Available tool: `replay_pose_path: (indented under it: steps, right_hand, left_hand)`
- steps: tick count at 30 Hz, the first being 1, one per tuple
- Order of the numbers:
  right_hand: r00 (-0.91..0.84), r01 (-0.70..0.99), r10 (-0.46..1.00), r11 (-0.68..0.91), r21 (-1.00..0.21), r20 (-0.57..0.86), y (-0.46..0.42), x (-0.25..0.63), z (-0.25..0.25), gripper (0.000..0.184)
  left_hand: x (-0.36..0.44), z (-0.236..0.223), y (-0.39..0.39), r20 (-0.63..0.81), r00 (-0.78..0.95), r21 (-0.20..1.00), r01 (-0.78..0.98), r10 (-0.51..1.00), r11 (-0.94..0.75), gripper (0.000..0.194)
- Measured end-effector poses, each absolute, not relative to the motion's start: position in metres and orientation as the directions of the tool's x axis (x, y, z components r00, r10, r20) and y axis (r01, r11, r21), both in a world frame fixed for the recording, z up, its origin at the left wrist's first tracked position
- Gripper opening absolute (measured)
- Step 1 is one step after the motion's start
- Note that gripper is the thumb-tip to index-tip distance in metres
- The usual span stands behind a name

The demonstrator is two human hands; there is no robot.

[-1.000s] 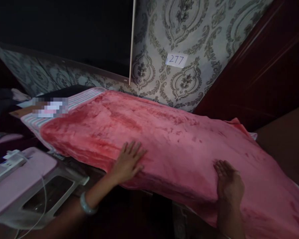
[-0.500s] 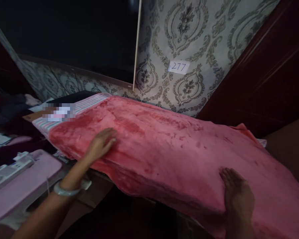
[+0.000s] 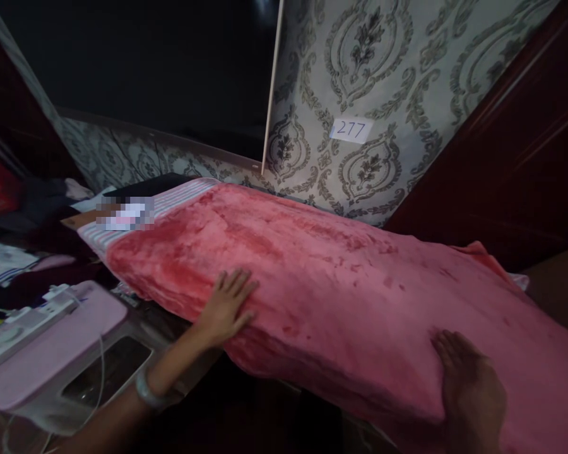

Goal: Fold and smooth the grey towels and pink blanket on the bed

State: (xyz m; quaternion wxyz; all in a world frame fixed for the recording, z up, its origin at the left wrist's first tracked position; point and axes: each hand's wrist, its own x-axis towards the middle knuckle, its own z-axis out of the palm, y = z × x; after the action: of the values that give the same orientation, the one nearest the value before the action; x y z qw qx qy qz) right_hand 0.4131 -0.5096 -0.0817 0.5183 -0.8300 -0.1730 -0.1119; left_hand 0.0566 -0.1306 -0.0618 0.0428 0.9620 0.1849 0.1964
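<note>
Touching pink blanket (image 3: 341, 296), both hands (image 3: 227, 309) spread.

At one o'clock from the middle of my view, I read "277", handwritten in blue on a white paper label (image 3: 351, 130) stuck to the patterned wallpaper (image 3: 369, 47).

I am wearing a pale, grey-green bangle (image 3: 146, 389) on the wrist of my left hand (image 3: 224, 309); it is forming a smooth, rounded, fairly thick band and catching a soft, dull shine. My left forearm (image 3: 106, 419) is showing bare behind it. My right hand (image 3: 473, 388) is showing bare down to the wrist, its fingers looking shadowed and slightly blurred.
</note>
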Motion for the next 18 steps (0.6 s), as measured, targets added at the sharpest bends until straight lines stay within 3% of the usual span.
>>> replay_pose_path:
  steps: [4,6,8,10,14,16,18]
  right_hand:
    - [0.956,0.295,0.095,-0.281,-0.913,0.279,-0.5,0.405,-0.071,0.042]
    - [0.972,0.235,0.061,-0.15,-0.96,0.228,-0.493,0.401,-0.068,0.041]
    - [0.98,0.198,0.031,0.01,-0.98,0.199,-0.487,0.398,-0.066,0.047]
    - [0.98,0.197,-0.006,0.162,-0.967,0.198,-0.483,0.397,-0.067,0.051]
    - [0.977,0.212,-0.03,0.302,-0.929,0.213,-0.479,0.4,-0.071,0.051]
    - [0.978,0.203,-0.03,0.335,-0.92,0.205,-0.479,0.402,-0.071,0.052]
    - [0.982,0.185,-0.031,0.368,-0.911,0.187,-0.479,0.403,-0.071,0.053]
  left_hand:
    - [0.072,-0.048,-0.186,0.31,0.951,0.346,-0.089,0.024,-0.934,0.053]
    - [0.079,-0.035,-0.189,0.323,0.945,0.47,-0.199,-0.043,-0.86,0.045]
    - [0.09,-0.022,-0.174,0.358,0.932,0.507,-0.149,0.051,-0.849,0.046]
    - [0.106,-0.013,-0.15,0.368,0.904,0.461,0.028,0.219,-0.887,0.05]
    - [0.146,-0.013,-0.128,0.23,0.868,0.335,0.354,0.44,-0.874,0.058]
    - [0.163,-0.018,-0.147,0.162,0.894,0.295,0.361,0.419,-0.885,0.057]
    - [0.172,-0.025,-0.183,0.122,0.95,0.283,0.246,0.289,-0.927,0.062]
